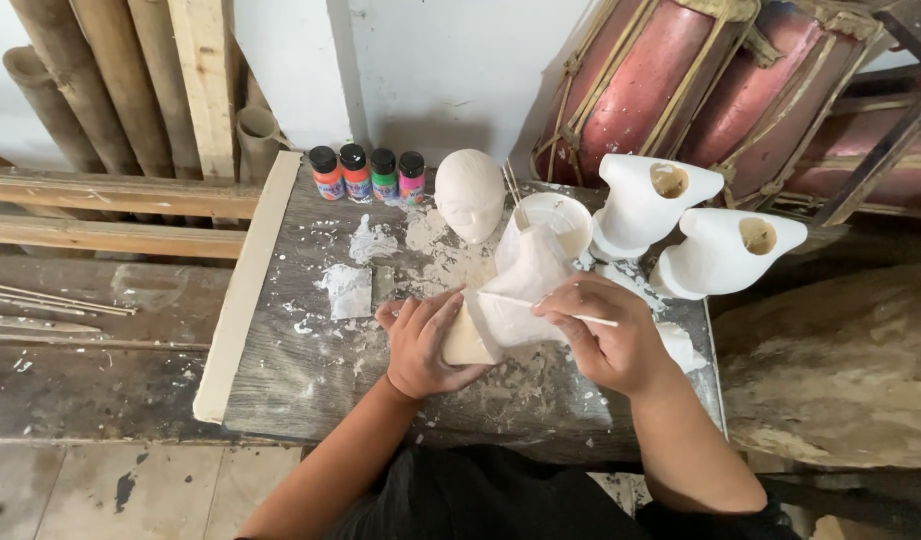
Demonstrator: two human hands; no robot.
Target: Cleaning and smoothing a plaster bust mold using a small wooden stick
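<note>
1. Nearest the camera, two bare forearms reach over a plaster-spattered grey board [280, 370]. The left hand [420, 345] is curled around the lower, bare-wood end of a white carved piece [515, 290], fingers pressed to its side to steady it on the board.
2. Right of it, the right hand [605, 340] pinches a thin white brush [540, 305] between thumb and fingertips, fingers closed tight, the tip lying across the piece's white face.
3. By my judgement the step in hand is coating the carving white. The uncoated wood at its base calls for turning the piece in the left hand so that the brush reaches it.
4. Counted from the left along the back:
   - four small paint bottles [368, 175], two orange-red, one green, one pink
   - one white mask-like head [470, 193]
   - one white bowl [558, 222] with sticks in it
   - two more white carved pieces [680, 225] standing upright, well apart from the hands
</note>
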